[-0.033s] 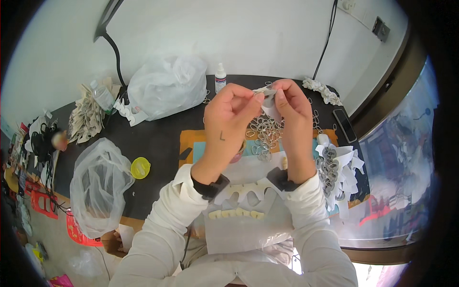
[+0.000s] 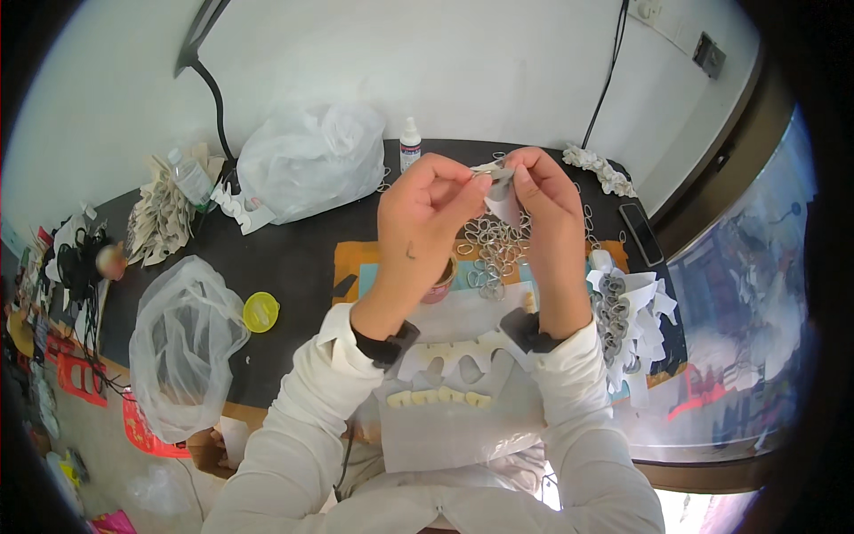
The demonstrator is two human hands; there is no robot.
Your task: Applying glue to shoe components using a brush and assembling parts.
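Observation:
Raised over the desk, my left hand (image 2: 425, 209) and my right hand (image 2: 544, 191) face each other with fingertips pinched. Between them is a small pale grey and white sheet piece (image 2: 505, 203), its lower flap hanging down. At the left fingertips a metal ring (image 2: 482, 173) shows against the piece; the left fingers appear closed on it. My right thumb and fingers grip the piece's other side. Below lie many loose oval metal rings (image 2: 494, 245). A round tin (image 2: 440, 283) is partly hidden behind my left wrist.
Cut white pieces (image 2: 454, 360) and a row of cream tabs (image 2: 439, 397) lie on a pale sheet. At right are white pieces with rings (image 2: 623, 311) and a phone (image 2: 641, 233). Plastic bags (image 2: 311, 165), a yellow lid (image 2: 261, 312) and a small bottle (image 2: 410, 145) stand around.
My left hand and wrist have shifted very slightly left, uncovering more of the tin. The held piece has tilted a little, and both hands keep their pinch.

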